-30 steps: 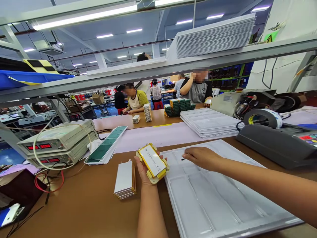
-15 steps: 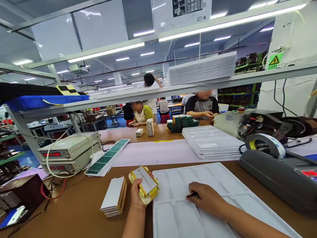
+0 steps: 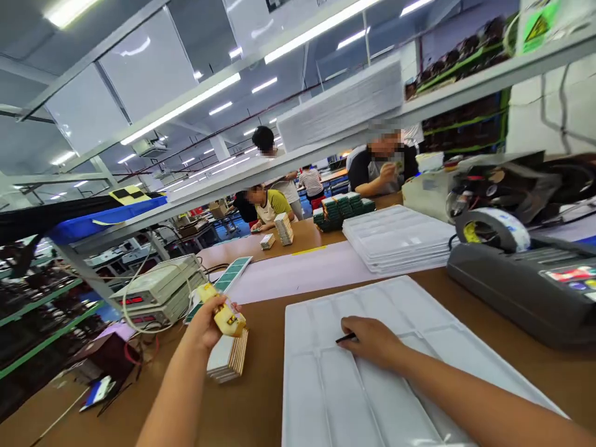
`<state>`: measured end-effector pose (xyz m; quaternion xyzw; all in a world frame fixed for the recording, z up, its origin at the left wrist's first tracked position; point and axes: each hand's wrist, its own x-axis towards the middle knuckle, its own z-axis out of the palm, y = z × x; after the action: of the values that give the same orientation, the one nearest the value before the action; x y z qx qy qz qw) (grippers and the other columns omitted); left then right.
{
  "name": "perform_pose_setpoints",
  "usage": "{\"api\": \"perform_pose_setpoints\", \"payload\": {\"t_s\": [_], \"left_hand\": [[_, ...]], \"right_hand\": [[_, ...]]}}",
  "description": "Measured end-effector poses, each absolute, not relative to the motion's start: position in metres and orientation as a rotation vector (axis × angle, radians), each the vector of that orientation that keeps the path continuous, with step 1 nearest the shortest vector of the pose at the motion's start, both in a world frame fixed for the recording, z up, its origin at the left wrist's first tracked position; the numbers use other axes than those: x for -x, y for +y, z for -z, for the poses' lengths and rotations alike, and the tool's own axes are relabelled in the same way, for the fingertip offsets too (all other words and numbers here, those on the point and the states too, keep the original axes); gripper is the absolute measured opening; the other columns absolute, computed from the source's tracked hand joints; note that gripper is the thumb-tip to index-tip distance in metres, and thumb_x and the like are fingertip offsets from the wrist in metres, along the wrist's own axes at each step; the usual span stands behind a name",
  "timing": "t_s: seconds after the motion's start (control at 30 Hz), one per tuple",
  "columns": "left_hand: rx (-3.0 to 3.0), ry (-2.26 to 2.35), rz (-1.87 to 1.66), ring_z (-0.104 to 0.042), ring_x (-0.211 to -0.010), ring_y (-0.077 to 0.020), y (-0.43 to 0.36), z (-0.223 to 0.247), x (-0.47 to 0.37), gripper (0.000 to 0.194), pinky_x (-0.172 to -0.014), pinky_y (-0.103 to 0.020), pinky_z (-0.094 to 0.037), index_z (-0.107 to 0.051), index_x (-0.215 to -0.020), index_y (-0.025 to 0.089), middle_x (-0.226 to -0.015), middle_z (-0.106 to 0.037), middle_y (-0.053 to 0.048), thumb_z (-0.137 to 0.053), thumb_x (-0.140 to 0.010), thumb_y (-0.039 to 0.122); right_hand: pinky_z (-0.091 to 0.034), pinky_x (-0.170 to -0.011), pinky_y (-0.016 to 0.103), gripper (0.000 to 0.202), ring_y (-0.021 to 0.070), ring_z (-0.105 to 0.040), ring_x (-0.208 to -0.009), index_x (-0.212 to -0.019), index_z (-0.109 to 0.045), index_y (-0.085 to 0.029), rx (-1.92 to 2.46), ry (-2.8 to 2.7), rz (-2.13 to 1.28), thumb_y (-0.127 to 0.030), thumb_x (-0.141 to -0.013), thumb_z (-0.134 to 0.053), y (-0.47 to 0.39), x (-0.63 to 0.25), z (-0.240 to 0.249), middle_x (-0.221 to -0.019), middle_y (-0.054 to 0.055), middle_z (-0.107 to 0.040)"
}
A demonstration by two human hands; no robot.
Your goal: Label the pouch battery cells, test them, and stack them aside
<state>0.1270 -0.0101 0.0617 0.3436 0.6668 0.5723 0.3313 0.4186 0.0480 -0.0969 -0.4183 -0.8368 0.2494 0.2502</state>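
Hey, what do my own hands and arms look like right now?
Your left hand and right hand are both ungloved. The left forearm and right forearm are bare, with no sleeve in view, and no watch or bracelet shows.

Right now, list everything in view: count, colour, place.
Holder: one, yellow, left of centre
Near cell stack: one, white, below holder
Slim object: one, dark, centre
Compartment tray: one visible, white, foreground
Tray stack: one, white, beyond it
Worktop: one, brown, foreground
Instruments: two, pale grey, stacked left
Panel strip: one, green, behind holder
Desktop machine: one, dark grey, right
Tape roll: one, grey and white, right
Far cell stacks: two, white, centre back
Pack piles: several, green, centre back
Bin: one, blue, upper left
Sheet stack: one, white, upper centre
Warning sign: one, green, upper right
People: at least four, mixed clothing, back
Left hand: one, bare, gripping holder
Right hand: one, bare, holding slim object
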Motion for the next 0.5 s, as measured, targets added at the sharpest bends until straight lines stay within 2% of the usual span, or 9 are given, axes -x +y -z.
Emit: {"api": "perform_pose_setpoints", "payload": {"t_s": [0.13,0.23,0.37,0.5], "left_hand": [[-0.959,2.226,-1.059,-0.060,-0.064,-0.0212,-0.018,-0.057,-0.100,0.048,-0.059,-0.035,-0.049,-0.054,-0.097,0.018,-0.070,-0.063,-0.004,-0.070,-0.052,0.017],[-1.005,2.498,-0.788,-0.060,-0.073,-0.0244,-0.020,-0.047,-0.086,0.069,-0.062,-0.034,-0.046,-0.052,-0.105,0.020,-0.082,-0.065,-0.005,-0.075,-0.040,0.014],[-1.110,2.723,-0.469,-0.058,-0.088,-0.0282,-0.012,-0.037,-0.075,0.086,-0.069,-0.033,-0.043,-0.045,-0.117,0.018,-0.098,-0.063,-0.010,-0.077,-0.037,0.023],[-1.168,2.813,-0.245,-0.056,-0.092,-0.0297,0.000,-0.026,-0.070,0.090,-0.072,-0.033,-0.041,-0.044,-0.118,0.018,-0.103,-0.061,-0.013,-0.077,-0.035,0.030]], "right_hand": [[-0.028,-0.053,0.023,0.014,0.0164,-0.052,-0.068,-0.072,-0.049,-0.022,1.150,-2.299,-0.724,-0.036,-0.074,-0.051,0.050,-0.424,0.100,-0.078,-0.001,-0.060],[-0.028,-0.052,0.023,0.017,0.0161,-0.052,-0.065,-0.069,-0.046,-0.022,1.120,-2.302,-0.785,-0.038,-0.074,-0.049,0.053,-0.425,0.103,-0.075,-0.002,-0.059],[-0.028,-0.051,0.024,0.019,0.0158,-0.051,-0.064,-0.067,-0.044,-0.021,1.096,-2.294,-0.798,-0.038,-0.075,-0.047,0.053,-0.426,0.103,-0.074,-0.001,-0.059],[-0.028,-0.051,0.024,0.019,0.0156,-0.050,-0.063,-0.067,-0.043,-0.021,1.088,-2.293,-0.803,-0.038,-0.075,-0.047,0.055,-0.425,0.104,-0.074,-0.002,-0.059]]}}
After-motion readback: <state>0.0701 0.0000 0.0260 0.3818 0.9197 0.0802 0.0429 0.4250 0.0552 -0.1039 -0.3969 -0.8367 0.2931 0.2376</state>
